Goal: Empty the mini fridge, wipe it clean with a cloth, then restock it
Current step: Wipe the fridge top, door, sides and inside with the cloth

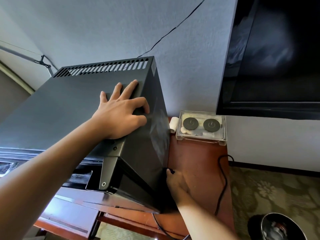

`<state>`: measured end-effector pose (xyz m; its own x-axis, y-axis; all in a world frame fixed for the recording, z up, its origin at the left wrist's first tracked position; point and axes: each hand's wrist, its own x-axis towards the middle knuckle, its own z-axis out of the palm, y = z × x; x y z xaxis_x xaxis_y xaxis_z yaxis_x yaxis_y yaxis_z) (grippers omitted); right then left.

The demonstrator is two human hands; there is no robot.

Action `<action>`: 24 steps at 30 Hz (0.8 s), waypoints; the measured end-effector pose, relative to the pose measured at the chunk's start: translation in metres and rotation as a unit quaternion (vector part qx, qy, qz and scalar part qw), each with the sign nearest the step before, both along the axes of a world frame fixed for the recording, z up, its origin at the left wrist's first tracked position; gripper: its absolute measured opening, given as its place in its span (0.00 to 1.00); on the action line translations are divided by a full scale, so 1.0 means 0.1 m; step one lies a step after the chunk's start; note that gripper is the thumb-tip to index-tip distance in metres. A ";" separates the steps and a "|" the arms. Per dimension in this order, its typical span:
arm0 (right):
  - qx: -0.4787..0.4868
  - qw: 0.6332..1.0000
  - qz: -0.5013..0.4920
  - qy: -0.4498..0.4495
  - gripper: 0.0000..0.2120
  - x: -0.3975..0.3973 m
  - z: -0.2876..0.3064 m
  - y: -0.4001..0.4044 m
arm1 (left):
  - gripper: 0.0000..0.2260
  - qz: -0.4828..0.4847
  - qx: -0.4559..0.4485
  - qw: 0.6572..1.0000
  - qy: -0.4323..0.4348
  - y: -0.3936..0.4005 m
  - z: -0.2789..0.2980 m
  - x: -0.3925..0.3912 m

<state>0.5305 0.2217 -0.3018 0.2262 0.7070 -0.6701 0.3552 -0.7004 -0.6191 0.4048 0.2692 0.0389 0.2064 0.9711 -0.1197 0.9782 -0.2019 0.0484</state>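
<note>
The black mini fridge (72,108) stands on a reddish wooden desk (195,158), seen from above with its slotted vents at the back. My left hand (121,111) lies flat on the fridge's top near the right edge, fingers spread. My right hand (178,186) reaches down along the fridge's right side wall, fingers against its lower part; a dark bit shows at the thumb tip, and I cannot make out what it is. The fridge door and inside are hidden from this angle. No cloth is in sight.
A clear plastic box (201,127) with two black round discs sits on the desk against the wall, a small white item (173,124) beside it. A black cable (223,181) trails over the desk. A dark TV (277,54) hangs at right. A round bin (278,226) stands on the carpet.
</note>
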 end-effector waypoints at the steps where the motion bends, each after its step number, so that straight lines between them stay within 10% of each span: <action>1: -0.003 1.000 -0.006 -0.016 0.20 0.07 0.00 0.04 | 0.20 -0.002 0.001 1.000 0.001 0.00 0.00 0.00; 12: 0.022 0.993 -0.094 0.067 0.16 -0.08 0.28 0.11 | 0.21 0.014 -0.004 1.000 -0.009 -0.04 0.03 0.05; 24: 0.426 0.872 -0.059 0.234 0.15 -0.01 2.15 -0.28 | 0.41 0.022 0.013 1.000 -0.004 -0.06 0.04 0.05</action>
